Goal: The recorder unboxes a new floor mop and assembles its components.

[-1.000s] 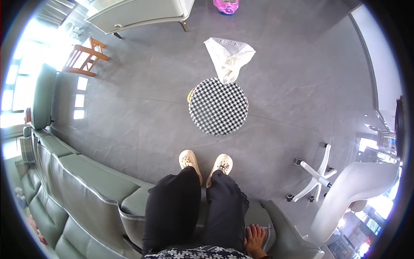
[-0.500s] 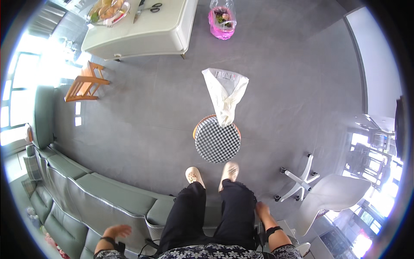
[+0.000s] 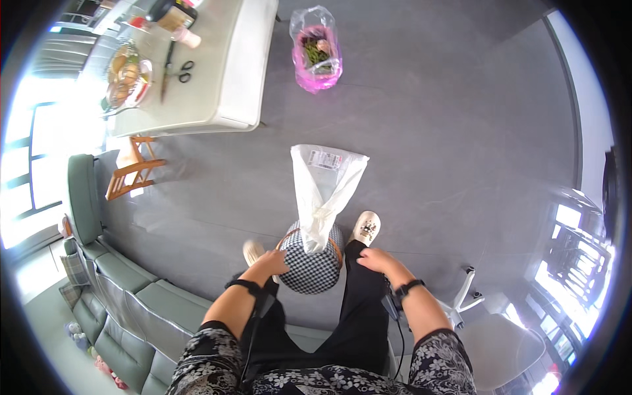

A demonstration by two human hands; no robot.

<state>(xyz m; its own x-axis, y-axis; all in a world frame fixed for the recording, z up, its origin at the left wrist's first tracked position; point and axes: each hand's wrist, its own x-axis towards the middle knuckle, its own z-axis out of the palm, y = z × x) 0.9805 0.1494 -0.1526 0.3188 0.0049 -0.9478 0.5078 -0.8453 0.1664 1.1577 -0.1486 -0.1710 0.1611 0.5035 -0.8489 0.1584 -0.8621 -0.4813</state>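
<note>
Lower ctr of frame: we note L hand (image 3: 271, 262) at houndstooth stool (image 3: 313, 271), R hand (image 3: 376, 260) over trousers (image 3: 363, 299); can't tell either's grip.

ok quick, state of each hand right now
Left hand: at the round houndstooth stool's left edge; grip can't be told.
Right hand: by the black trouser leg, nothing visible in it; open or closed unclear.

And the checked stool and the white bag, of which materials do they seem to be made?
Checked stool: probably woven fabric cover, matt; its check pattern shows no shine. White bag: probably thin plastic, slightly glossy; creased, with a seemingly translucent panel.
</note>
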